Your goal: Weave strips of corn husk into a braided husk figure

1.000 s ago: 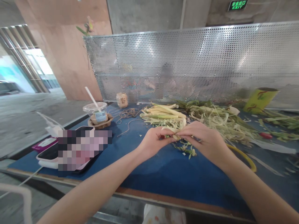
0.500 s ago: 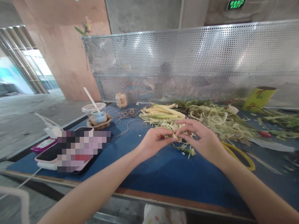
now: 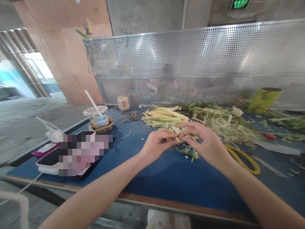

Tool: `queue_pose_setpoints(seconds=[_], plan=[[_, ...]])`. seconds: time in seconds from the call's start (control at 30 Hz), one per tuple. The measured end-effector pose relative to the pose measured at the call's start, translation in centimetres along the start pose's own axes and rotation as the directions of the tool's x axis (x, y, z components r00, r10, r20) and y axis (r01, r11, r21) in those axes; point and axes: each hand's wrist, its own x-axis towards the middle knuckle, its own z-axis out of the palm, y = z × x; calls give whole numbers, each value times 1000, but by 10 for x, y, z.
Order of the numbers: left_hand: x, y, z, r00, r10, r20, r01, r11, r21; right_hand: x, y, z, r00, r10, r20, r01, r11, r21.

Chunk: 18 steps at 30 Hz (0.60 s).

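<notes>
My left hand (image 3: 156,142) and my right hand (image 3: 205,138) meet above the middle of the blue table. Between their fingertips is a small pale piece of plant (image 3: 177,139), pinched from both sides; its exact kind is too small to make out. Just below and behind the fingers lie green sprigs (image 3: 194,154) and loose shavings, partly hidden by the hands. A bundle of pale yellow-green stalks (image 3: 166,114) lies beyond my left hand. Dry, curled leaf strips (image 3: 226,122) are heaped beyond my right hand.
At left are a lidded cup with a straw (image 3: 98,117), phones (image 3: 50,157) and a purple packet (image 3: 44,150). Twine (image 3: 130,117) trails from the back. A yellow ring (image 3: 245,163) lies near my right forearm. A perforated metal screen (image 3: 147,63) closes the far side.
Both hands keep almost the same place and grip. The fingertips have shifted slightly around the pale piece, and the view has moved a little.
</notes>
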Motion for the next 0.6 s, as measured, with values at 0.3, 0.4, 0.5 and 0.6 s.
queue_pose_setpoints(seconds=[0.3,0.4,0.5,0.6], plan=[[0,2,0,995,34,-95,-52,980,-191,-2,-7,3,956,-227,-189,216,973,-75],[0,3,-1,996,41,-73,-59,960,-274,-3,-6,2,922,-310,-233,295,951,-96],[0,4,-2,998,-4,-57,-16,942,-335,-2,2,4,901,-242,-360,259,966,-1],[0,3,-3,991,-108,-83,68,921,-383,-2,10,9,943,-1,-333,53,988,146]])
